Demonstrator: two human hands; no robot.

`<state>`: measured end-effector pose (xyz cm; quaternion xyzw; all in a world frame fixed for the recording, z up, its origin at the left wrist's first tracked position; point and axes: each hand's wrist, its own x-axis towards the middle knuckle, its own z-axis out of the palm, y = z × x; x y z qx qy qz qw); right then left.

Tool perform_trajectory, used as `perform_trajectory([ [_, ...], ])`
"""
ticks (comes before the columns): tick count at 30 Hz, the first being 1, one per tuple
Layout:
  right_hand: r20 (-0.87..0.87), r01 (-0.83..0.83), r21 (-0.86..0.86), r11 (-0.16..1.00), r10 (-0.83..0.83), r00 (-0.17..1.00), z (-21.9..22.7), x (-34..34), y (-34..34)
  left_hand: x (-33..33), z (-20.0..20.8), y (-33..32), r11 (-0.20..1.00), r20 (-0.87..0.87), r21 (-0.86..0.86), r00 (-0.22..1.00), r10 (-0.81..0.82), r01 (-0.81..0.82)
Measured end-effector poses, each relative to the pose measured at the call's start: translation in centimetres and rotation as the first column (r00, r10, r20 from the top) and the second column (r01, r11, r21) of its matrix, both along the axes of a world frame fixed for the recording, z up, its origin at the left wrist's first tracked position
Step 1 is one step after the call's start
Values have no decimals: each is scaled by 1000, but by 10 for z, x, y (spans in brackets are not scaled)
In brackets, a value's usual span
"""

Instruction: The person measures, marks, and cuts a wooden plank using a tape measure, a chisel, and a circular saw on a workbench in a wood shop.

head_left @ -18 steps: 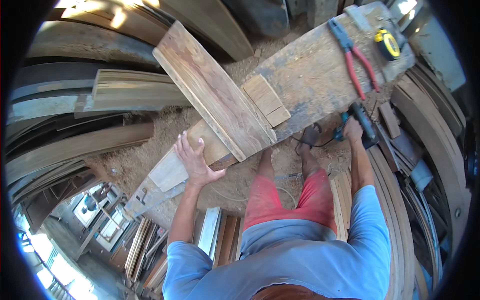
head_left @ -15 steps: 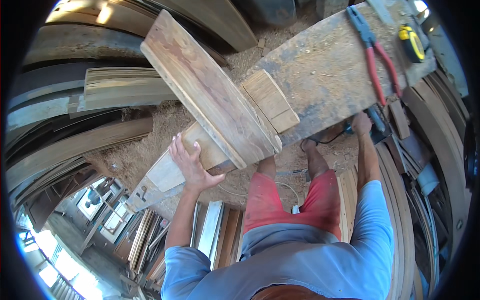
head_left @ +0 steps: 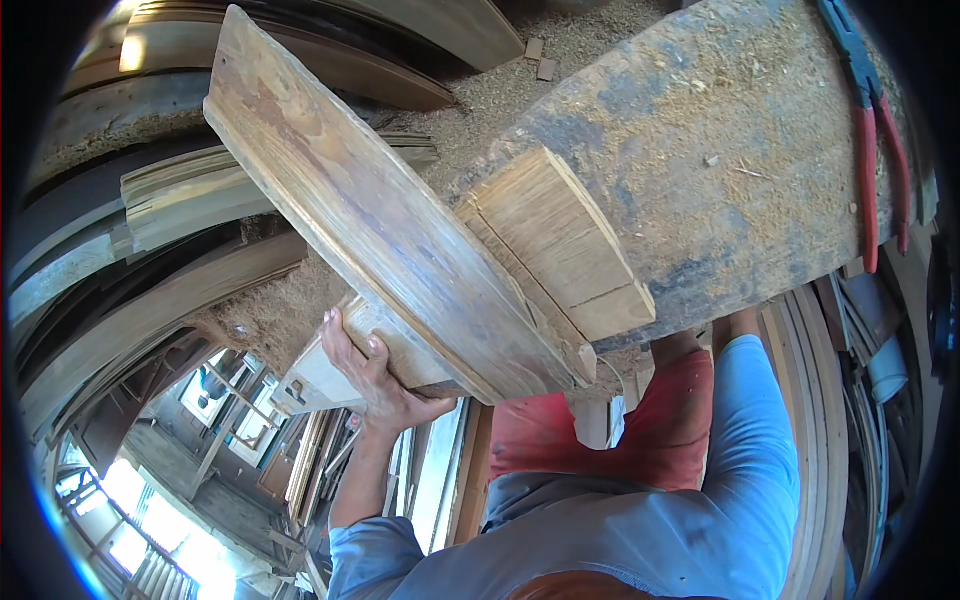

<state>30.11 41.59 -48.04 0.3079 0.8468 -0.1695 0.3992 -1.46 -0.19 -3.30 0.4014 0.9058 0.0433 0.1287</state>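
Note:
My left hand (head_left: 368, 382) lies on the left part of a flat wooden board (head_left: 400, 350), fingers spread over it and the thumb stretched along its near edge. A long, wide plank with a raised lip (head_left: 370, 200) lies slantwise across that board, beside my left hand. Just right of the plank, a short wooden block (head_left: 560, 240) with a dark line across it sits on the workbench (head_left: 720, 190). My right forearm passes under the bench's near edge, which hides my right hand.
Pliers with red handles (head_left: 880, 170) lie at the bench's right end. Sawdust and shavings (head_left: 700, 90) cover the bench top. Stacked planks (head_left: 180, 205) fill the left side, and long boards (head_left: 810, 400) stand at the right. A white cup-like container (head_left: 887, 370) is at the far right.
My view has moved closer to the bench, and the tape measure has left it. My right hand, earlier seen near a dark tool below the bench edge, is now hidden. My left hand stays on the board.

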Motion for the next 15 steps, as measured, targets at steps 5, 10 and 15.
perform_trajectory([
  [5, 10, -62, -41, 997, 62, 998, 19, -18, -19, -2, 1, -2, 1000, -7, 15, 1000, 12, -12],
  [10, -27, -135, -127, 983, 133, 991, 109, -74, -46, -1, -1, 0, 997, -42, 64, 999, 34, -32],
  [15, -192, 280, -63, 958, -287, 939, 337, -108, -60, 6, 10, -4, 993, -53, 61, 993, 102, -99],
])
